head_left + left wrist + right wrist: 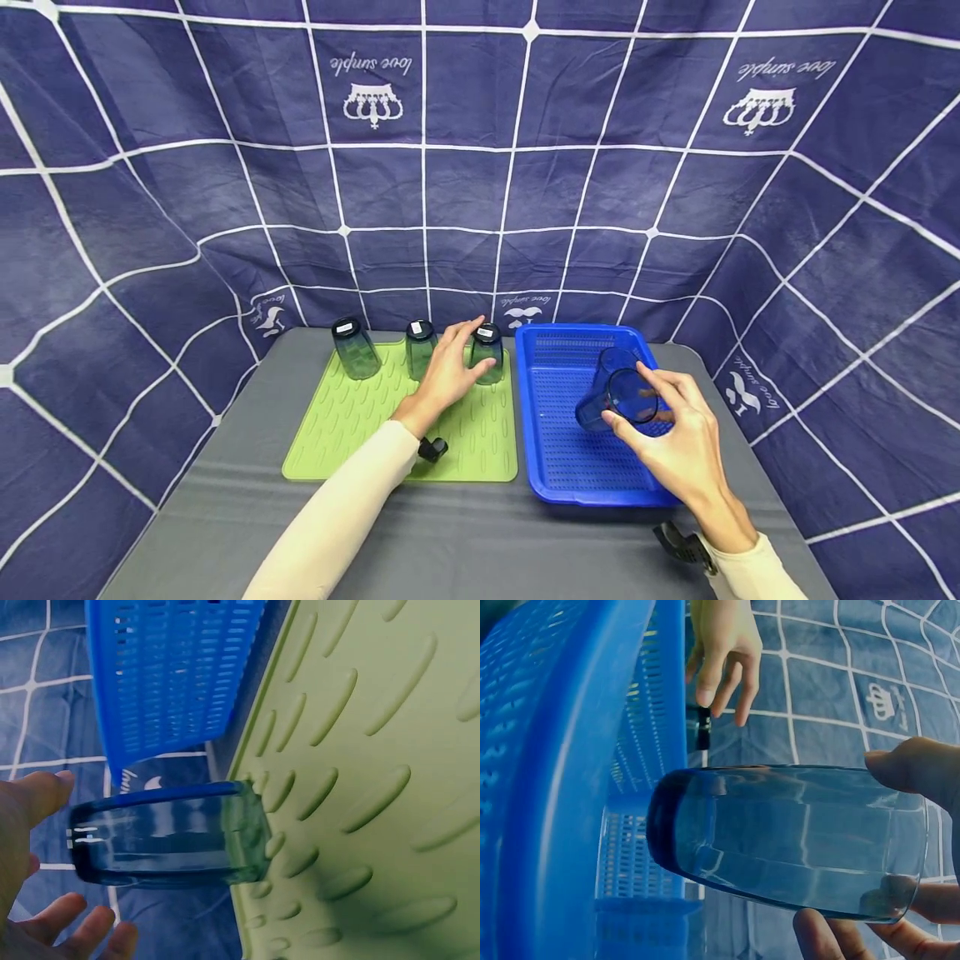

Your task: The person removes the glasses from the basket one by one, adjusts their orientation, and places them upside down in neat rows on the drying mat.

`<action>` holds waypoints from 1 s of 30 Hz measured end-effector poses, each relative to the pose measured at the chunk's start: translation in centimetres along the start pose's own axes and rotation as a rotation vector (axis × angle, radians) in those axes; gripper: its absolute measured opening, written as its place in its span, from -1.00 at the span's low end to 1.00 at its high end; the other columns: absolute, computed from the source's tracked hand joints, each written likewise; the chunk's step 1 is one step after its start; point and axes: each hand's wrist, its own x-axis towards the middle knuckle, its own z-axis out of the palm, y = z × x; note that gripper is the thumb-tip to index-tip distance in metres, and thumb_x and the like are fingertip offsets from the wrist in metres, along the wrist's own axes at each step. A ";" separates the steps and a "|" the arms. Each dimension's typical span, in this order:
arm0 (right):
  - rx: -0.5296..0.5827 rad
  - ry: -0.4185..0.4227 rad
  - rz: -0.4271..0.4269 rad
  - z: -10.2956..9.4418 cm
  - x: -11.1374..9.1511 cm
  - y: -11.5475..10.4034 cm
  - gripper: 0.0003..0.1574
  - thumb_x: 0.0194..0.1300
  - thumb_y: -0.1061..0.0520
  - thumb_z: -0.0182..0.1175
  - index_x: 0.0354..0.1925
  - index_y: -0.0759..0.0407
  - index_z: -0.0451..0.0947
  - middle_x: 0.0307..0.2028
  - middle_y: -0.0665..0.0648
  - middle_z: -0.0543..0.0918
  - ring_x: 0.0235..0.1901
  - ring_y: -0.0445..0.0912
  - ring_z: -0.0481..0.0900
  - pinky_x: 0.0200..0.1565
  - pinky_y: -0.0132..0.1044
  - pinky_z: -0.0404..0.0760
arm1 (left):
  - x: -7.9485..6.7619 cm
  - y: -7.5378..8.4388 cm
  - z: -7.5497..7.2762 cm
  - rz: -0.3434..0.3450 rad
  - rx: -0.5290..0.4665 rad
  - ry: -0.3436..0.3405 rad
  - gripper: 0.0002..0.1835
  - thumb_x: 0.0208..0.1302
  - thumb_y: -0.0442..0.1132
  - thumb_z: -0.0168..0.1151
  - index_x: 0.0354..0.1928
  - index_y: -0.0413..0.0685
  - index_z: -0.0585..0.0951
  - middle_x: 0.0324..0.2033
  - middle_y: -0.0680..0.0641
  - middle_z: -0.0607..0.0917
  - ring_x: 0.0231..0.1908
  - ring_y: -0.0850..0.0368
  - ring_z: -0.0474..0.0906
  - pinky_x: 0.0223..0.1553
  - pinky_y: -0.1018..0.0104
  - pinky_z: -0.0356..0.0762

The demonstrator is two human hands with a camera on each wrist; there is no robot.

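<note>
Three upside-down tinted glasses stand along the back of the green drying mat (345, 442): a left glass (357, 354), a middle glass (418, 354) and a right glass (489, 362). My left hand (448, 372) is at the right glass, thumb and fingers spread around its base end; the left wrist view shows a gap between them and the glass (165, 836). Over the blue basket (531, 433), my right hand (686, 433) grips a blue glass (787, 832) near its rim, tilted with the rim towards me. Another glass (617, 358) appears behind it in the basket, partly hidden.
The mat and basket sit side by side on a grey table (465, 533). A blue cloth (465, 192) with white grid lines hangs behind and at both sides. Dark wrist straps (686, 546) are on both arms. The basket's raised walls stand between the hands.
</note>
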 end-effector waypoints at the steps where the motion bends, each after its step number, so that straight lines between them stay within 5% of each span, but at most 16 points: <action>1: 0.004 0.007 -0.007 0.0 0.0 -0.1 0.10 -0.05 0.18 0.92 0.48 0.10 0.77 0.20 0.14 0.75 0.06 -0.45 0.71 -0.05 -0.77 0.66 | -0.1 0.2 -0.2 0.006 0.003 0.001 -0.09 0.48 -0.12 0.66 0.78 0.10 0.45 0.61 -0.31 0.57 0.64 -0.35 0.52 0.71 -0.30 0.48; 18: 0.195 0.012 0.027 0.8 0.1 -2.0 0.08 -0.03 0.39 0.85 0.48 0.07 0.76 0.25 0.14 0.71 0.15 -0.27 0.74 -0.04 -0.58 0.82 | -2.9 1.9 -4.2 0.140 0.000 0.066 -0.25 0.52 -0.12 0.63 0.67 0.03 0.58 0.51 -0.23 0.67 0.55 -0.27 0.62 0.62 -0.30 0.59; 30: 0.312 0.048 0.000 2.0 -0.7 -2.6 0.11 -0.06 0.50 0.78 0.48 0.18 0.71 0.24 0.22 0.69 0.19 -0.25 0.74 -0.02 -0.48 0.86 | -5.3 3.3 -5.4 0.212 0.022 0.084 -0.29 0.48 -0.15 0.66 0.59 -0.03 0.63 0.43 -0.18 0.73 0.44 -0.21 0.71 0.49 -0.23 0.70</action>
